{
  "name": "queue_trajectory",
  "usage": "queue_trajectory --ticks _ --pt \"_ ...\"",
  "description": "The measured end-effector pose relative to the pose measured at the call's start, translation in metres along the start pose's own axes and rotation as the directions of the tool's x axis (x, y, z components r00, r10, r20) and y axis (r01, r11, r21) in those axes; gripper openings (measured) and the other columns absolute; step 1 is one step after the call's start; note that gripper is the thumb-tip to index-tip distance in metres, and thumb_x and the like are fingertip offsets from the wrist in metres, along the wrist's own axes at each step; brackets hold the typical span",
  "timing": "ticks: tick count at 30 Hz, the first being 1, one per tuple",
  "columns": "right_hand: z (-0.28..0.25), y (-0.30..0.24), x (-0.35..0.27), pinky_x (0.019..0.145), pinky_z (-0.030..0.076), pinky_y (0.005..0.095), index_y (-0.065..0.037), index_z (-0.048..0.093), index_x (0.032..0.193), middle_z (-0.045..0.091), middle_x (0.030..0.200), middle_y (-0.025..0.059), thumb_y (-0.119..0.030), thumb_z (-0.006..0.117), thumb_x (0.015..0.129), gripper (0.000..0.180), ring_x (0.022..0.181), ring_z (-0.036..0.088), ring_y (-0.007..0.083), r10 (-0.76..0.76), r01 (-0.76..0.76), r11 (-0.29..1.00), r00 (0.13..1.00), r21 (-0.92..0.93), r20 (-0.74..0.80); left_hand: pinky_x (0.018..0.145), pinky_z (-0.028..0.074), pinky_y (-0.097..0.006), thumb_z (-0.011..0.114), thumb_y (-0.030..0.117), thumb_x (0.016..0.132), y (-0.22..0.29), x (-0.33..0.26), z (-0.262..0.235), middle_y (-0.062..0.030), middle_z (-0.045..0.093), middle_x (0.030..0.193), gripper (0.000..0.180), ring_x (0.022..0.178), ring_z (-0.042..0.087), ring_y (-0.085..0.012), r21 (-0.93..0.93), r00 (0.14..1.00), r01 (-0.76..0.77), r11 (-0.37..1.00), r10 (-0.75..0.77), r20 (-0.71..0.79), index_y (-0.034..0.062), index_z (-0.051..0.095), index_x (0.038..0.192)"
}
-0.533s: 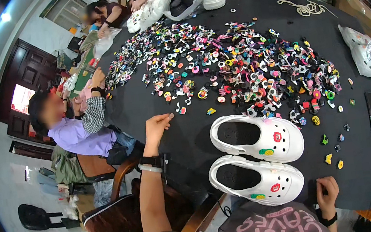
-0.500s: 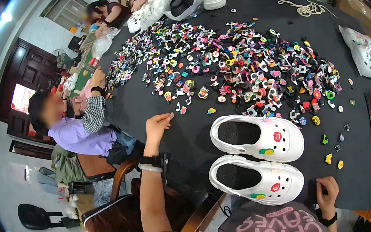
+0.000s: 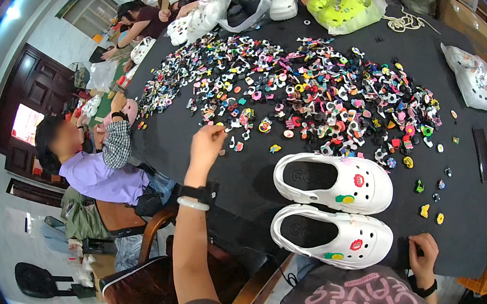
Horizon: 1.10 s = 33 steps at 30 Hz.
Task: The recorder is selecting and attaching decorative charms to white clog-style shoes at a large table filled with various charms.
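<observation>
My left hand (image 3: pixel 205 146) reaches out over the black table (image 3: pixel 247 179), fingertips pinched together at the near edge of a wide pile of small colourful shoe charms (image 3: pixel 309 92). Whether a charm is between the fingers I cannot tell. Two white clogs (image 3: pixel 332 180) (image 3: pixel 327 236) lie side by side in front of me, each with a red and a green-yellow charm pressed into its top. My right hand (image 3: pixel 421 253) rests on the table's near edge, fingers curled over it, just right of the nearer clog.
A seated person in a lilac top (image 3: pixel 97 173) works at the left. Other people sit at the far side with bagged white clogs (image 3: pixel 208 13) and a bag of neon-yellow ones (image 3: pixel 344 6). A bagged item (image 3: pixel 474 78) and a dark flat bar (image 3: pixel 481 146) lie right.
My left hand has stretched a little farther toward the charm pile. The clogs and my right hand have stayed put.
</observation>
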State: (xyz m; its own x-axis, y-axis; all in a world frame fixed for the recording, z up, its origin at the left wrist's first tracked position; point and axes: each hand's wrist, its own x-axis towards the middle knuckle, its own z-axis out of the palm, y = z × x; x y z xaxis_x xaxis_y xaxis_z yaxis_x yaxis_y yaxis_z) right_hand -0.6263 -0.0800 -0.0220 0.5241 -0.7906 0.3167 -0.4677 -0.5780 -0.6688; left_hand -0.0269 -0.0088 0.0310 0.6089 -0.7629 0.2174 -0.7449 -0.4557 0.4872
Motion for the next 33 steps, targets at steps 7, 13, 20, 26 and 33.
queue_trajectory --ticks 7,13,20,26,33 --pt "-0.002 -0.005 0.0 0.062 0.048 0.035 0.0 0.063 0.086 0.063 0.078 0.0135 0.011 0.066 0.072 0.018 0.07 0.061 0.0281 0.019 -0.019 1.0 1.0 0.012 0.012 0.067 0.052 -0.036 0.076 0.024 0.076 0.007 0.008 0.045 -0.0113 0.07 0.081 0.026 0.074 0.068 -0.027 0.096 0.985 -0.033 0.995 0.016 0.174 0.0043 0.073 0.092" --pt "-0.001 -0.007 0.004 0.058 0.044 0.0332 -0.001 0.063 0.086 0.061 0.076 0.0124 0.011 0.066 0.074 0.017 0.066 0.058 0.026 -0.013 0.014 1.0 1.0 0.013 -0.018 0.066 0.05 -0.032 0.069 0.019 0.085 -0.02 0.014 0.043 -0.0131 0.07 0.079 0.02 0.071 0.066 -0.0215 -0.075 0.973 0.142 0.987 -0.125 0.195 0.0018 0.074 0.094" --pt "0.0 -0.003 0.002 0.053 0.041 0.0315 -0.001 0.062 0.086 0.06 0.074 0.0117 0.011 0.065 0.075 0.017 0.062 0.055 0.0236 -0.037 0.037 0.999 0.999 0.023 -0.022 0.064 0.049 -0.029 0.073 0.019 0.083 -0.031 0.01 0.044 -0.0084 0.069 0.077 0.02 0.07 0.063 -0.0136 -0.114 0.983 0.18 0.977 -0.177 0.039 0.0016 0.075 0.094" --pt "-0.002 -0.006 0.003 0.061 0.046 0.0344 -0.001 0.063 0.086 0.062 0.077 0.0126 0.01 0.067 0.073 0.018 0.068 0.06 0.0266 0.008 -0.008 1.0 1.0 0.022 0.01 0.065 0.049 -0.028 0.078 0.016 0.078 -0.055 -0.005 0.012 -0.0072 0.071 0.085 0.023 0.07 0.062 -0.012 -0.303 0.983 0.161 0.939 -0.18 -0.037 -0.0006 0.074 0.092" --pt "-0.002 -0.006 0.005 0.055 0.042 0.0315 0.001 0.062 0.084 0.06 0.075 0.0134 0.011 0.065 0.074 0.015 0.063 0.056 0.0258 -0.043 0.044 0.998 0.999 0.042 -0.019 0.07 0.05 -0.029 0.081 0.011 0.074 -0.046 -0.036 0.012 -0.0092 0.068 0.087 0.028 0.073 0.062 -0.0148 -0.025 0.986 0.117 0.993 -0.113 0.119 -0.0004 0.073 0.097"
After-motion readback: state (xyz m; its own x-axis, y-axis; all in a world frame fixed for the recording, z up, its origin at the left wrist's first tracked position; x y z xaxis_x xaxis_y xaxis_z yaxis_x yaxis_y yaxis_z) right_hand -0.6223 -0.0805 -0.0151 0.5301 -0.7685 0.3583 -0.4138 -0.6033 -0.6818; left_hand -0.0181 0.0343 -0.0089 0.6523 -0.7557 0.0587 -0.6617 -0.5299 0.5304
